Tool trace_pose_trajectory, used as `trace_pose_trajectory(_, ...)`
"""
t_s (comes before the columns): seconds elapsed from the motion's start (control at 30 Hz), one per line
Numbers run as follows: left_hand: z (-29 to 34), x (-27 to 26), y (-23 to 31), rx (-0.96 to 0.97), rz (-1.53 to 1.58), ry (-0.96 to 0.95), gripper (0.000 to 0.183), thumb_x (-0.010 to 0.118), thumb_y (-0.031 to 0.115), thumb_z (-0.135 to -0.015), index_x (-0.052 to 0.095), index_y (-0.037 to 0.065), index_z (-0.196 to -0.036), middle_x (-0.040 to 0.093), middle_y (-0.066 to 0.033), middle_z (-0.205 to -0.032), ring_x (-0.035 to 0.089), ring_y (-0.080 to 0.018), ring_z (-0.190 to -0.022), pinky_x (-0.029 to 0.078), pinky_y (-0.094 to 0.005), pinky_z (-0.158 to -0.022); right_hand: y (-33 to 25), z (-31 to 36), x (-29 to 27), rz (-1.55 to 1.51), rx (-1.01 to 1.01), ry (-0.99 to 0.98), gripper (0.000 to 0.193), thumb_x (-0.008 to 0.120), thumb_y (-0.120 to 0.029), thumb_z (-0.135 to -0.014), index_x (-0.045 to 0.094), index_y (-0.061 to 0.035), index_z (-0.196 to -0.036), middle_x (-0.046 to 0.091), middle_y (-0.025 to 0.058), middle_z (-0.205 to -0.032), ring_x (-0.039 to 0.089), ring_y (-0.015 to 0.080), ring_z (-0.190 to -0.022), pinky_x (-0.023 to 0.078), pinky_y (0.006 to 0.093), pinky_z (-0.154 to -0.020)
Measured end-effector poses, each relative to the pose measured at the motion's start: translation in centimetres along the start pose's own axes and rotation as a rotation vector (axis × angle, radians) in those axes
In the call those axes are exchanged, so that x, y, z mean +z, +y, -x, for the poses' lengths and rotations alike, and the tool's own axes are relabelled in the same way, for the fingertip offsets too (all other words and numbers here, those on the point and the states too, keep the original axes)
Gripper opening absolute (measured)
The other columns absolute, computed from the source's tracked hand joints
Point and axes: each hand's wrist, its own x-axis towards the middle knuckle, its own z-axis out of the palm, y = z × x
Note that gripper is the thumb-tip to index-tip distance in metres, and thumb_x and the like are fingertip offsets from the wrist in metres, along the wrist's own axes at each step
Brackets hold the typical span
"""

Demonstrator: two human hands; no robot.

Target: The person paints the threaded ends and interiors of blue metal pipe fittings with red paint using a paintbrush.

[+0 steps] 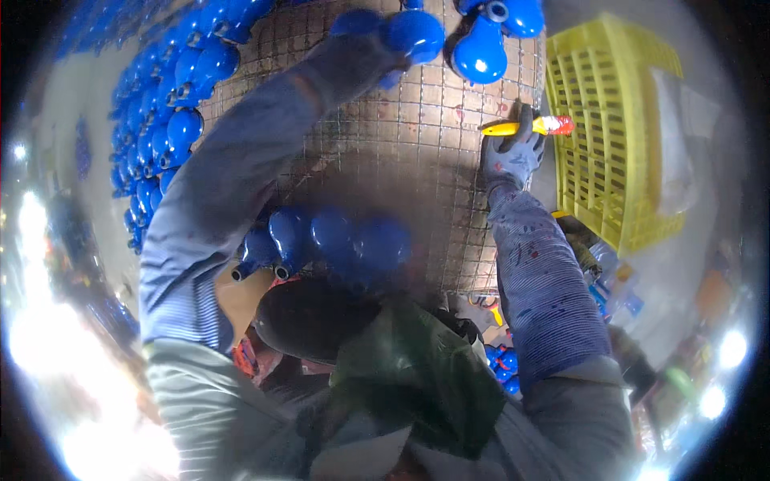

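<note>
While a short row of blue bulb-shaped pieces (pixel 329 240) lies closest to the body on the wire-mesh desk (pixel 401 152), the gloved right hand (pixel 512 156) is out near the mesh's right edge, fingers curled tight around a yellow-handled tool with a red tip (pixel 533 126) whose long axis runs left-right, red end toward the yellow crate (pixel 618 136). Farther up, the left hand (pixel 365 44) touches a blue bulb (pixel 415 34); can't tell if it's grasping.

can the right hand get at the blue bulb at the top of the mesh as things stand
Probably not: the right hand already grips a yellow tool, though the mesh up to the blue bulb lies bare.
</note>
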Motion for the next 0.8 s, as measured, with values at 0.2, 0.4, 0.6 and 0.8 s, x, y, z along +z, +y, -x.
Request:
trace_pose_trajectory(0.2,13.6,-0.2,2.5,-0.056,-0.245,-0.172,0.03,0.051,0.02,-0.089,0.059,0.027,-0.117,0.056,-0.0194,-0.099,0.064,-0.0328,-0.069,0.053,-0.047,-0.058,0.3,0.2,0.0,0.006,0.016,-0.054,0.083,0.064,-0.042,-0.077,0.021,-0.0256,-0.146,0.039,0.0171,-0.137,0.033,0.0445,-0.128,0.025,0.0555,-0.106)
trace_pose_trajectory(0.4,13.6,-2.1,5.4,-0.014,-0.122,-0.573,0.029,0.052,0.023,-0.086,0.061,0.015,-0.113,0.058,-0.0188,-0.094,0.063,-0.034,-0.075,0.052,-0.0476,-0.064,0.0,0.1,0.1,0.017,0.056,-0.07,0.082,0.066,-0.04,-0.076,0.024,-0.0251,-0.145,0.034,0.0142,-0.143,0.031,0.0452,-0.129,0.025,0.0561,-0.106)
trace_pose_trajectory(0.6,-8.3,-2.1,4.5,0.415,-0.494,0.646,0.034,0.058,0.015,-0.079,0.061,0.018,-0.113,0.056,-0.0121,-0.117,0.053,-0.0323,-0.108,0.037,-0.0461,-0.099,0.1,0.1,0.0,0.015,0.052,-0.085,0.085,0.067,-0.039,-0.074,0.023,-0.0243,-0.145,0.029,0.0142,-0.146,0.029,0.0453,-0.13,0.023,0.0565,-0.107)
trace_pose_trajectory(0.8,-16.5,0.4,5.2,0.319,-0.522,0.244,0.037,0.05,0.015,-0.085,0.058,0.024,-0.121,0.047,-0.0113,-0.134,0.044,-0.0356,-0.122,0.028,-0.0503,-0.106,0.8,0.0,0.8,-0.019,-0.027,-0.015,0.082,0.063,-0.039,-0.075,0.023,-0.0235,-0.145,0.032,0.0172,-0.143,0.031,0.0444,-0.128,0.024,0.0558,-0.106)
